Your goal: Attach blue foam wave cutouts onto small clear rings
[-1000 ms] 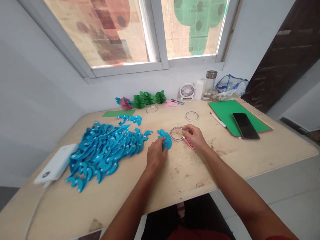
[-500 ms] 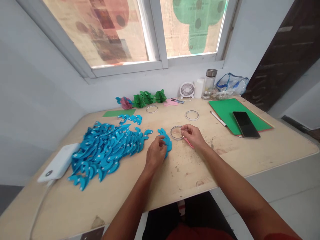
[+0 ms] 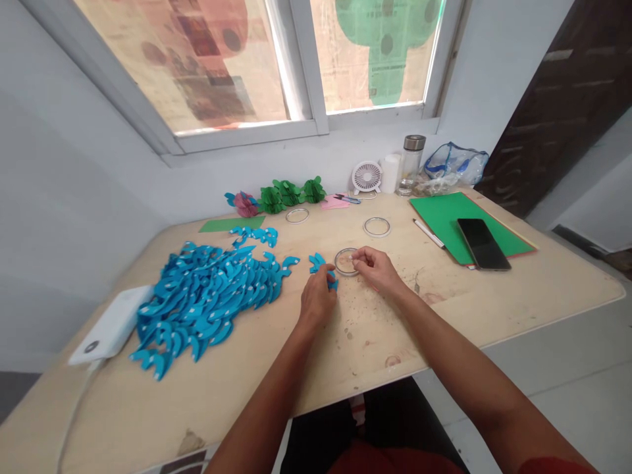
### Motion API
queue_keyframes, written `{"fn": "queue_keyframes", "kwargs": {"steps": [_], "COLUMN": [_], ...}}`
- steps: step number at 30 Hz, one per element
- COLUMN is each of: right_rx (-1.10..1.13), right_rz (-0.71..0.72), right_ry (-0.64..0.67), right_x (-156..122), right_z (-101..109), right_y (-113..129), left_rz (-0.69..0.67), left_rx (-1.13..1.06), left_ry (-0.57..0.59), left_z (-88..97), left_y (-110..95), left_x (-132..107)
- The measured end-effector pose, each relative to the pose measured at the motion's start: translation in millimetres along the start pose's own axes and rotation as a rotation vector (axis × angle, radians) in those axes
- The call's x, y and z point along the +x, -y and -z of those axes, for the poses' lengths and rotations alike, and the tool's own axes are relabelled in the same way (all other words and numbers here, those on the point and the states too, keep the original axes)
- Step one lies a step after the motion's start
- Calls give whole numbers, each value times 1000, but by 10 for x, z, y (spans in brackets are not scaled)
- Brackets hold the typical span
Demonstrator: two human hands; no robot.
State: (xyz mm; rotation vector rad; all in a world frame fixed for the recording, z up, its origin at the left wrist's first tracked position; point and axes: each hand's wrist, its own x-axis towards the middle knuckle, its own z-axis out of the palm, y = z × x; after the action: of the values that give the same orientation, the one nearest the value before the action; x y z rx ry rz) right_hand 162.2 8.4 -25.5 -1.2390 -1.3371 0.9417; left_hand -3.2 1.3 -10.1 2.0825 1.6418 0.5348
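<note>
Head-worn camera, looking down at a pale wooden table [image 3: 375, 342] below a window: two bare forearms reach in from the bottom edge. The left hand [image 3: 318, 297] rests near the middle, its fingers bent over the near end of a small blue paper cluster [image 3: 316, 261]; whether they grip it or only touch it, I cannot tell. The right hand [image 3: 379, 270], just to the right, has thumb and forefinger pressed together, pinching a tiny white bit [image 3: 351, 258] at the right side of a thin silvery ring [image 3: 345, 274]. The ring lies flat between the hands, just right of the blue cluster. A sliver of pink shows under the right hand, too hidden to name.

To the left spreads a large heap of curved blue pieces [image 3: 207, 296], many with white squares. Beside it lies a white power bank [image 3: 111, 326] with a cable [image 3: 78, 408]. Two more rings lie farther back, one behind the cluster [image 3: 297, 222], one behind the right hand [image 3: 376, 236].

Along the wall stand green folded-paper shapes [image 3: 289, 193], a small white fan [image 3: 367, 176] and a clear bottle [image 3: 410, 170]. At the right, a dark phone [image 3: 482, 243] lies on green sheets [image 3: 442, 214], with a white pen [image 3: 428, 234] beside them.
</note>
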Motion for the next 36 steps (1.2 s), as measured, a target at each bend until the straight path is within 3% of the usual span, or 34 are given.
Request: {"fn": "queue_keyframes", "kwargs": {"steps": [12,22,27,32,36], "right_rx": [-13,-17,-13,-10,-7], "right_rz": [-9,-24,-27,-20,-9], "right_ry": [17,49,61,67,68], "right_x": [18,2,0,-11,-21], "right_z": [12,14,12,15,13], "right_y": [-9,36,59,102,116], "left_rz": [40,54,45,166,160], "left_rx": [1,-145,-444,-850,-882], "left_ry": [-31,-82,-143,-170,-173], "left_z": [-10,-14,-5,9,-1], "left_y": [-37,-1,47,157,207], "left_x": [-23,-32,1,104,152]}}
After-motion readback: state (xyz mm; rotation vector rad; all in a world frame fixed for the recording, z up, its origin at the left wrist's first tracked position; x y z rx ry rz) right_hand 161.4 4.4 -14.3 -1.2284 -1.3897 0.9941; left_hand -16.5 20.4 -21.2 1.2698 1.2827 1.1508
